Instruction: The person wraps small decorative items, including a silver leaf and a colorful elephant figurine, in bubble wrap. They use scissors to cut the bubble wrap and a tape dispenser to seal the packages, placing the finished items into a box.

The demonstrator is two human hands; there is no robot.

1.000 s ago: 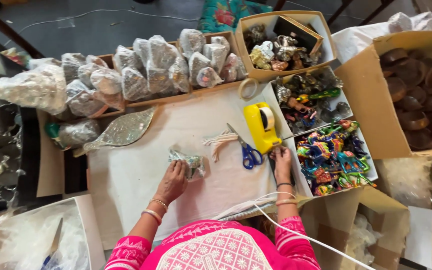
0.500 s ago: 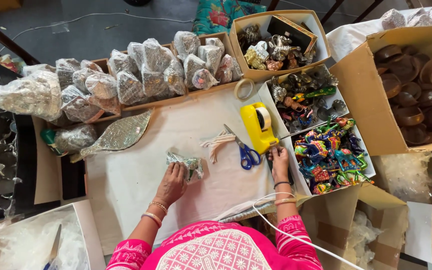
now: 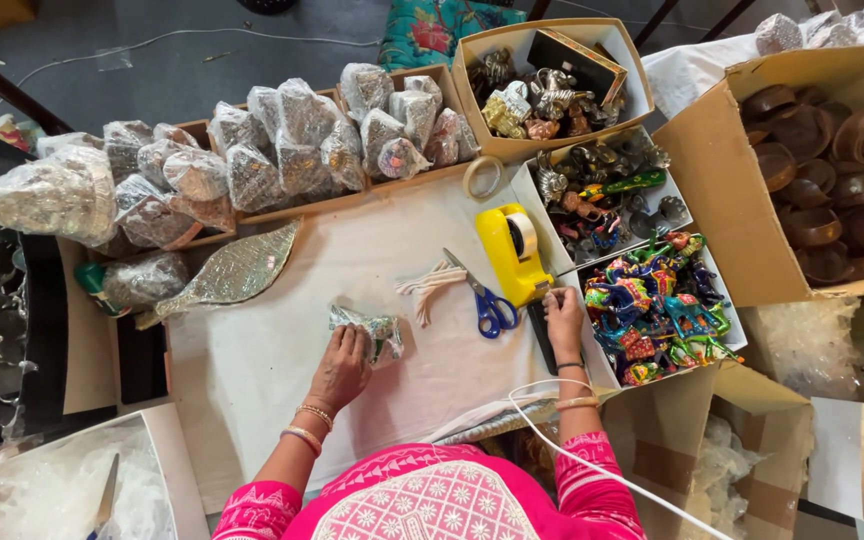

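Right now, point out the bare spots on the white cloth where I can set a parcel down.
Bare cloth lies between the wrapped leaf, scissors and left hand. Another patch is left of that hand. Crowded: around the right hand, tape dispenser and toy boxes.

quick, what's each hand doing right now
Left hand: pressed on the small wrapped bundle, fingers curled over it.
Right hand: at the yellow tape dispenser; grip cannot be told.

One scissors (image 3: 485,295), one tape dispenser (image 3: 514,253), one tape roll (image 3: 482,177), two hands (image 3: 340,367).

Bright, even daylight; sharp, soft shadows, edges bowed.
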